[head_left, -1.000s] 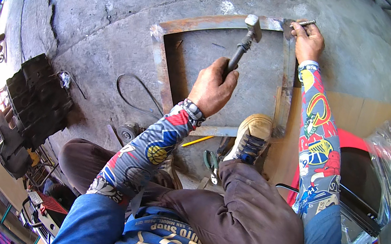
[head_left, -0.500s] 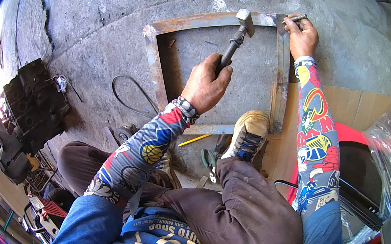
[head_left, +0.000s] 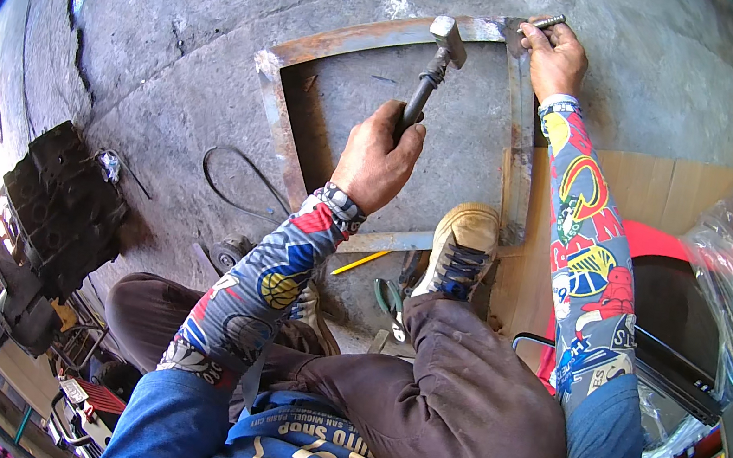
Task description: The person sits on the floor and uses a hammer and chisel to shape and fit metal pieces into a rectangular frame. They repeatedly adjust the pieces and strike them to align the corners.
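Note:
My left hand [head_left: 378, 158] grips the dark handle of a hammer [head_left: 434, 62], whose steel head hangs just above the far bar of a rusty rectangular steel frame [head_left: 279, 128] lying on the concrete floor. My right hand [head_left: 552, 60] holds a short metal chisel or punch [head_left: 546, 21] against the frame's far right corner. The hammer head is a short way left of the chisel. My shoe [head_left: 460, 250] stands on the frame's near right corner.
A dark cable [head_left: 232, 182] loops on the floor left of the frame, near a black engine block [head_left: 61, 205]. A yellow pencil [head_left: 360, 263] and green-handled pliers [head_left: 391, 300] lie by my shoe. Plywood [head_left: 662, 191] and a red seat [head_left: 664, 247] are at right.
The hammer head has swung up and left, away from the chisel; my left hand drew back slightly. My right hand stays at the corner with the chisel.

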Demonstrator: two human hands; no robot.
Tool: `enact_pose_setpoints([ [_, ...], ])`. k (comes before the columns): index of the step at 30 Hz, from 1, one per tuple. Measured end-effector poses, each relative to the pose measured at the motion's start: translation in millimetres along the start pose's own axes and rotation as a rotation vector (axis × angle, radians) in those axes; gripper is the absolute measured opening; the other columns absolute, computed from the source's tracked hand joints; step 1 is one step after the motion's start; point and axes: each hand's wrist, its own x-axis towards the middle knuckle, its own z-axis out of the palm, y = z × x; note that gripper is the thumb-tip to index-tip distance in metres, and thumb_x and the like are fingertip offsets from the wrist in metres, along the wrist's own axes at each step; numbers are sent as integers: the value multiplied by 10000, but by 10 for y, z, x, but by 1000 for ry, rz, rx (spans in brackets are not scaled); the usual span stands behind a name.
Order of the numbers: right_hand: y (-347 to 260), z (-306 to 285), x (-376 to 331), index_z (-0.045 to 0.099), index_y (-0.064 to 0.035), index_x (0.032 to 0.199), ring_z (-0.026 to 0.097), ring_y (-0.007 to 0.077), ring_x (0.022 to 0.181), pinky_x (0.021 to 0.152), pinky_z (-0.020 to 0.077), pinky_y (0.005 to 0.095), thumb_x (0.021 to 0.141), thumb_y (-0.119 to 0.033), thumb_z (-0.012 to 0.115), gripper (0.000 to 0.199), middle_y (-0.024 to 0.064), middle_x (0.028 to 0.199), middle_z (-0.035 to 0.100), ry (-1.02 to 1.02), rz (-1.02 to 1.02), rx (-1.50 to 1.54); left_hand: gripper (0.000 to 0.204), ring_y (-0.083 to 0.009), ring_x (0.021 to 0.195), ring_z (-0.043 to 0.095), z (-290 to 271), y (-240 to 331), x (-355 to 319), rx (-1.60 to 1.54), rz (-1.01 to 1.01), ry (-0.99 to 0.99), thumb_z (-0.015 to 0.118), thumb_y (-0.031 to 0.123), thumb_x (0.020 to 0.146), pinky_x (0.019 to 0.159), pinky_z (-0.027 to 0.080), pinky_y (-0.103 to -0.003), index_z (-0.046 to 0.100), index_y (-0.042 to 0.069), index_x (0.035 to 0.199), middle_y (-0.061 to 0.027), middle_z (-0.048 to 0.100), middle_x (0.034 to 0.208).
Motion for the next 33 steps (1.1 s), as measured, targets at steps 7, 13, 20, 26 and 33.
enact_pose_setpoints([
  [7,-130,3,-76,740,-68,902,701,161,689,686,541,308,832,-122,779,96,62,752,739,57,-82,-161,284,-120,687,498,12,7,8,-11,-15,1,599,215,996,619,439,-315,599,-40,1121,-51,567,788],
  [13,-224,8,-106,740,-61,890,707,176,690,689,548,316,823,-120,783,99,74,755,739,65,-130,-177,284,-121,683,498,30,16,23,0,1,2,598,215,994,614,437,-318,601,-41,1117,-47,562,780],
  [20,-219,8,-147,754,-79,970,727,179,780,730,564,309,853,-111,757,121,72,864,761,55,-273,-297,246,-425,642,612,37,277,118,5,205,96,600,218,957,609,466,-470,571,-25,978,-256,593,699],
  [26,-199,8,-132,736,-56,1010,723,353,848,753,571,404,851,-114,729,169,169,917,736,56,-496,-327,228,-445,649,632,22,675,263,22,568,183,619,221,977,587,481,-493,553,29,1081,-212,609,675],
  [33,-240,-41,-140,705,-26,1007,692,397,878,758,556,449,842,-70,704,171,198,948,715,-22,-498,-373,269,-491,756,648,102,738,550,371,297,69,586,327,991,657,498,-559,536,66,1027,-244,655,752],
])
